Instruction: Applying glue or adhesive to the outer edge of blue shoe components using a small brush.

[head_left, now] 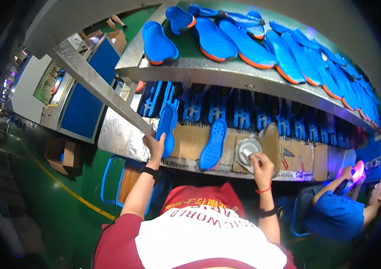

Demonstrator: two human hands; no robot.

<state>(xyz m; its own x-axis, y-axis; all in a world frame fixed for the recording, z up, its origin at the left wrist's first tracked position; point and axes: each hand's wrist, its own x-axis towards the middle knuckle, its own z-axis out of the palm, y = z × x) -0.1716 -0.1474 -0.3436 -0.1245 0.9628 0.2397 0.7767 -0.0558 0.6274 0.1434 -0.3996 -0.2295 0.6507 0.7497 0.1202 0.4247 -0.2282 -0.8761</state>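
My left hand [155,147] is closed around the edge of a blue shoe sole [167,121], which stands tilted at the left end of the bench. Another blue sole [213,144], dotted with small holes at its far end, lies on the cardboard between my hands. My right hand [262,167] is pinched at the near rim of a round white bowl [245,149] with pale contents. Whatever those fingers hold, if anything, is too small to make out.
Many blue soles with orange edges crowd the metal shelf [190,69] above. Under it stands a row of blue racks [217,110]. Scissors [286,154] and a red-handled tool [302,163] lie right of the bowl. A person in blue [338,210] works at right.
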